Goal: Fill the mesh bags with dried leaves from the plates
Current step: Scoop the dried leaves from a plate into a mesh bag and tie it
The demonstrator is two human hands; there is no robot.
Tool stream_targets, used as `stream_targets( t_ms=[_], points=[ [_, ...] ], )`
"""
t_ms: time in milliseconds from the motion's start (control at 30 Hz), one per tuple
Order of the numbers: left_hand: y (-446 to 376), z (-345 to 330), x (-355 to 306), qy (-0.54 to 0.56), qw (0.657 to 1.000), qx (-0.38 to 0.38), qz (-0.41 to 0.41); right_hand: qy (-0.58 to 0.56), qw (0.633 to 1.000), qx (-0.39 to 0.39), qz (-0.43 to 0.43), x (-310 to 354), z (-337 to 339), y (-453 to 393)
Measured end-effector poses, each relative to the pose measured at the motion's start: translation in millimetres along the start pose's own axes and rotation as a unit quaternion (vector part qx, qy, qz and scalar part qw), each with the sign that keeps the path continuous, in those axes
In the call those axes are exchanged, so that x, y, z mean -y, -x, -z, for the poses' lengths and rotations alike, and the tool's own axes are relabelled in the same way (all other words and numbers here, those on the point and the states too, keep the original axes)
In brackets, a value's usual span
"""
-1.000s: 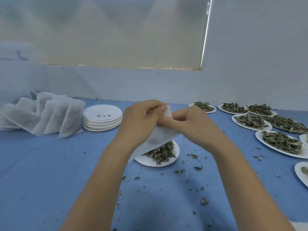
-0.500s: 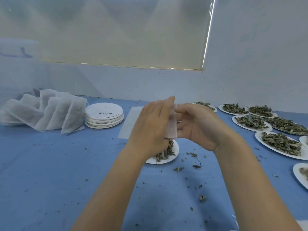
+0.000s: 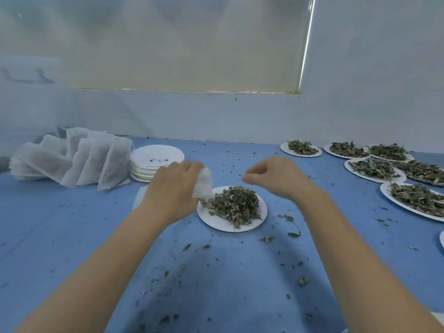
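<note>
A person's left hand [image 3: 173, 188] holds a white mesh bag [image 3: 203, 183] in a curled grip at the left rim of a round white paper plate [image 3: 262, 212] — heaped with dried green leaves [image 3: 234, 204] — at the middle of the blue-covered counter [image 3: 72, 236]. The right hand [image 3: 276, 177] hovers just beyond the plate's far edge, fingers loosely curled, its grip empty. Filled white mesh bags [image 3: 79, 159] lean in a row at far left beside a stack of empty white paper plates [image 3: 156, 162]. More plates of dried leaves [image 3: 374, 168] line the right side — loose leaf crumbs [image 3: 294, 234] dot the near counter.
</note>
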State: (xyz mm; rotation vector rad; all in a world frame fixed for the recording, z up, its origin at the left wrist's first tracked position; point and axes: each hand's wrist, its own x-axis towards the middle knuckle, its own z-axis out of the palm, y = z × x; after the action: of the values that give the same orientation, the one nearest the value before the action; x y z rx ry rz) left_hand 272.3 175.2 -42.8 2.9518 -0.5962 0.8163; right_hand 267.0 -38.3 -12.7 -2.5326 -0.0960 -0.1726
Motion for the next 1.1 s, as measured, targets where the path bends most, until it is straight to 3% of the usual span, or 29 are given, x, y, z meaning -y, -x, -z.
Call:
stream_targets(
  t_ms=[167,533,767,1000,1100],
  points=[
    [1,-32,17,0.062,0.998,0.013,-0.013,0.071,0.993,0.094,0.005,-20,-45,-21],
    [-17,-61,22,0.131,0.991,-0.014,-0.018,0.194,0.975,0.058,0.088,-18,-41,-39],
    [-18,-73,17,0.155,0.987,-0.043,0.009,0.051,0.987,-0.05,0.143,-16,-32,-32],
    [-16,-76,10,0.234,0.968,-0.085,0.039,-0.025,0.978,-0.046,0.203,-5,-54,-30],
    [-14,-76,6,0.24,0.967,-0.09,0.002,-0.035,0.976,-0.052,0.207,0,-60,-29]
  ],
)
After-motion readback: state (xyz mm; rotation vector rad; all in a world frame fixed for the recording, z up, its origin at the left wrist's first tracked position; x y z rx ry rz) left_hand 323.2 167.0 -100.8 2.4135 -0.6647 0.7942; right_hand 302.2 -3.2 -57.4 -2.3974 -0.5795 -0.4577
